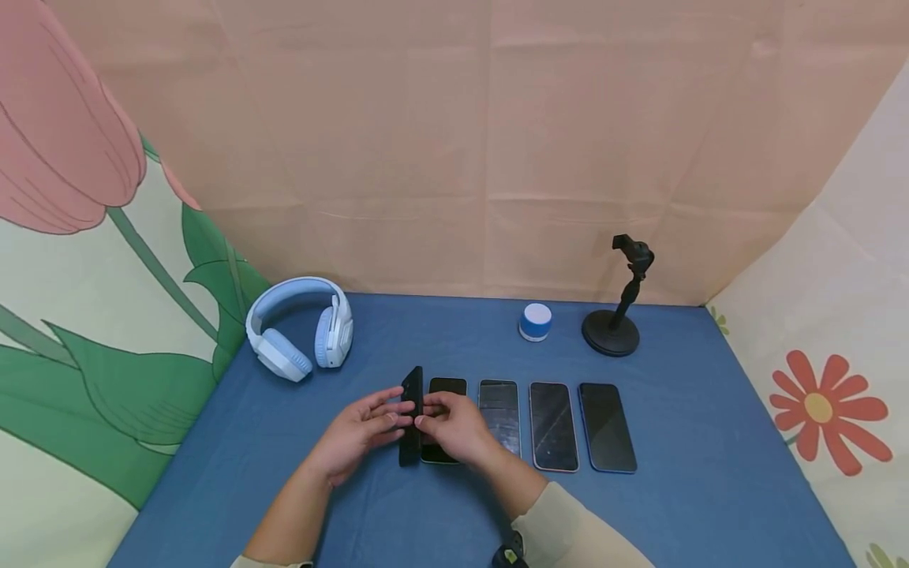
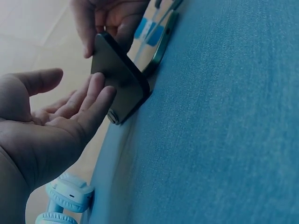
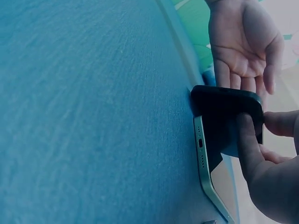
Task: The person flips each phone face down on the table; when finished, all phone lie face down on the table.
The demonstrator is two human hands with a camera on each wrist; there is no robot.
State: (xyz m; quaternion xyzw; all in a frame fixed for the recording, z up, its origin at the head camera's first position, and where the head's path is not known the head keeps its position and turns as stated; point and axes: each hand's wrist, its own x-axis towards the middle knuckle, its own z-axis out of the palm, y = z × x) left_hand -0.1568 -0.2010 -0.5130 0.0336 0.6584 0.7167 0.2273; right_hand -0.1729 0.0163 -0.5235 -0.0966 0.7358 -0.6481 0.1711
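A black smartphone [image 1: 409, 434] stands tilted up on its long edge at the left end of a row of phones. My right hand [image 1: 463, 431] pinches its upper edge, thumb on the screen side, as the right wrist view shows. My left hand [image 1: 358, 438] touches the phone's back with extended fingertips, its palm turned up and its thumb apart in the left wrist view. Close beside the held phone lies a phone with a pale green edge [image 3: 201, 149], partly hidden by my right hand in the head view.
Further right lie a silvery-edged phone [image 1: 500, 410], a pinkish-edged phone [image 1: 554, 426] and a blue-edged phone [image 1: 607, 426]. Light blue headphones [image 1: 301, 323] sit at the back left. Behind the row stand a blue-and-white round container [image 1: 535, 322] and a black stand [image 1: 616, 327].
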